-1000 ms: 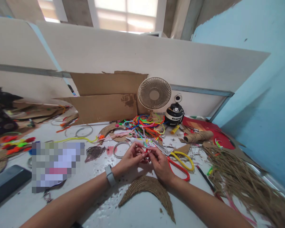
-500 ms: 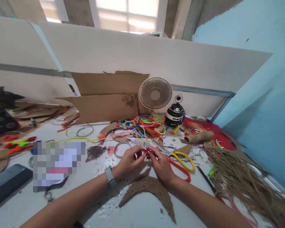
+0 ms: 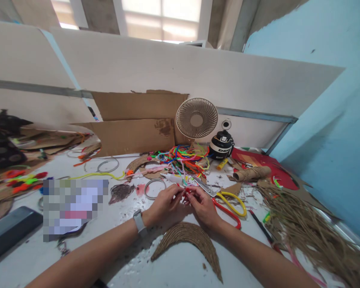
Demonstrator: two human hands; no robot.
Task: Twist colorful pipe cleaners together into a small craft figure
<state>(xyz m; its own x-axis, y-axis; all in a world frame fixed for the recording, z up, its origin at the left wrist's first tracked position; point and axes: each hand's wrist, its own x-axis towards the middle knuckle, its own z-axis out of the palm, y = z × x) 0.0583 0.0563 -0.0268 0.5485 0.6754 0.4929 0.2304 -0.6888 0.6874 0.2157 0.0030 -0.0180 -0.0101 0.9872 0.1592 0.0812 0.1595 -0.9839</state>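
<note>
My left hand [image 3: 165, 205] and my right hand [image 3: 202, 206] meet over the white table [image 3: 174, 268], fingertips pinched together on a short red pipe cleaner [image 3: 186, 193]. A grey watch sits on my left wrist [image 3: 139, 222]. Just in front of my hands lies a crescent of coiled brown twine [image 3: 189, 239]. Scissors with a yellow and a red handle [image 3: 228, 205] lie right beside my right hand. A white glue tube [image 3: 171, 177] lies just beyond my fingers.
A heap of coloured pipe cleaners [image 3: 184, 158] lies beyond my hands, with a small beige fan [image 3: 196, 119] and a black device [image 3: 221, 146] behind. Loose twine strands [image 3: 306, 232] spread at the right. Cardboard sheets [image 3: 135, 120] lean on the partition. A metal ring [image 3: 153, 188] and a dark slab [image 3: 9, 232] lie at the left.
Both hands stay together on the red pipe cleaner; the fingers have shifted slightly, working it between them. Nothing else on the table has moved.
</note>
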